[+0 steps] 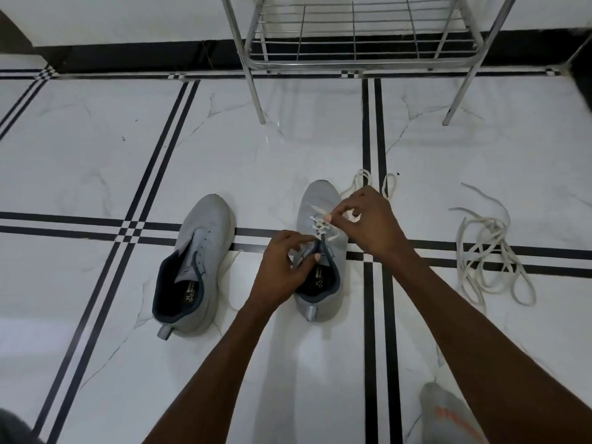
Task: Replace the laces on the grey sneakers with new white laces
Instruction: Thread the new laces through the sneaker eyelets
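White lace (320, 226): being threaded through the right grey sneaker (321, 251) on the floor.
Right hand (371, 219): pinching lace.
Left hand (285, 267): pinching the tongue.
Handling: judged limp, light; best gripped near its tip.

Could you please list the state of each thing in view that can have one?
Right sneaker: upright, partly laced with white lace.
Left sneaker: upright, unlaced.
Loose laces: tangled on floor.
Left hand: holding the right sneaker's collar.
Right hand: pinching the white lace.
Metal rack: standing, bottom shelf bare.
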`<state>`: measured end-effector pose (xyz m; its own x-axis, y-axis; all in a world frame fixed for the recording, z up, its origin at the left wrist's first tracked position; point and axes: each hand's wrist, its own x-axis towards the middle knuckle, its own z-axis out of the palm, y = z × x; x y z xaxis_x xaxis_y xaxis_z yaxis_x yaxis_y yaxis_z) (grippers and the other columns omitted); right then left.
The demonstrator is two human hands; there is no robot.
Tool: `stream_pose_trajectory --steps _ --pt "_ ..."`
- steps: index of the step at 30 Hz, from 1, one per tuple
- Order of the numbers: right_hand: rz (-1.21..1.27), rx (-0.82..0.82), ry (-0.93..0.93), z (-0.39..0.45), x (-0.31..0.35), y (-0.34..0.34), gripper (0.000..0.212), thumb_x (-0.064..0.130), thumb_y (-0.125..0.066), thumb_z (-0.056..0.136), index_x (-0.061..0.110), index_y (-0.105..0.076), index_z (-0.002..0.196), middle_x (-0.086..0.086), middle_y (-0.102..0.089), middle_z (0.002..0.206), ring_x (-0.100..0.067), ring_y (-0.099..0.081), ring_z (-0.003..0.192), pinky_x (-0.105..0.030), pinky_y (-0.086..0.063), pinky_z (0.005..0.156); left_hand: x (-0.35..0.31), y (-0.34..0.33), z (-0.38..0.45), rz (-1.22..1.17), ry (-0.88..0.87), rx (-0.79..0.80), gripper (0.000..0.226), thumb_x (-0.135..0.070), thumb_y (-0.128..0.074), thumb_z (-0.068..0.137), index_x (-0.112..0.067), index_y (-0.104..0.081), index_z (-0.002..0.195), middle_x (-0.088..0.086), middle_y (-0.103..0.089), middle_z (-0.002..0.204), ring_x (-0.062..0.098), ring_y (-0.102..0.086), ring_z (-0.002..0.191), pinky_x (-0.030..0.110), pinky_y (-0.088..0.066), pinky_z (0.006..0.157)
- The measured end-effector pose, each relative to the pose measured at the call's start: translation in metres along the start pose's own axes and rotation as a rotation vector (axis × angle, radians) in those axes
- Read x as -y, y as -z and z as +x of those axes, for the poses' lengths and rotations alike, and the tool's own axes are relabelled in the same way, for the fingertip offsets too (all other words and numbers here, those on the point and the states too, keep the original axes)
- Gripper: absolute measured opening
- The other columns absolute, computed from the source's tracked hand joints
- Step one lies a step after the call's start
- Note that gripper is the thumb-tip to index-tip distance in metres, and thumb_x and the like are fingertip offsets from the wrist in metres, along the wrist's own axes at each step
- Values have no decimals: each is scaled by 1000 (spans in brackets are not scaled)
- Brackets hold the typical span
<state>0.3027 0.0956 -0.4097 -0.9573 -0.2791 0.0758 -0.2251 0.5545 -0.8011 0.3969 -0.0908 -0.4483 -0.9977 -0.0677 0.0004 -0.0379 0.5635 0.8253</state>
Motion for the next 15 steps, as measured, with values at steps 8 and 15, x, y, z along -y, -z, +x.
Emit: stream_pose_trajectory --steps 8,15 --pt "-65 152 66 1 6 -21 19 9 -67 91 14 -79 105 -1 -76 107 -12 -70 92 -27 -55 90 1 -1 -4 -181 188 -137 12 -27 -77 90 -19 -79 99 -10 -77 93 6 -71 88 25 -59 82" --pt "-55 254 38 -4 5 -20 6 23 -78 83 22 -82 88 8 -71 82 1 -61 73 -13 -43 68 9 3 -5 -563 357 -113 18 -19 -76 92 -11 -80 108 5 -79 99 23 -74 99 38 -59 93"
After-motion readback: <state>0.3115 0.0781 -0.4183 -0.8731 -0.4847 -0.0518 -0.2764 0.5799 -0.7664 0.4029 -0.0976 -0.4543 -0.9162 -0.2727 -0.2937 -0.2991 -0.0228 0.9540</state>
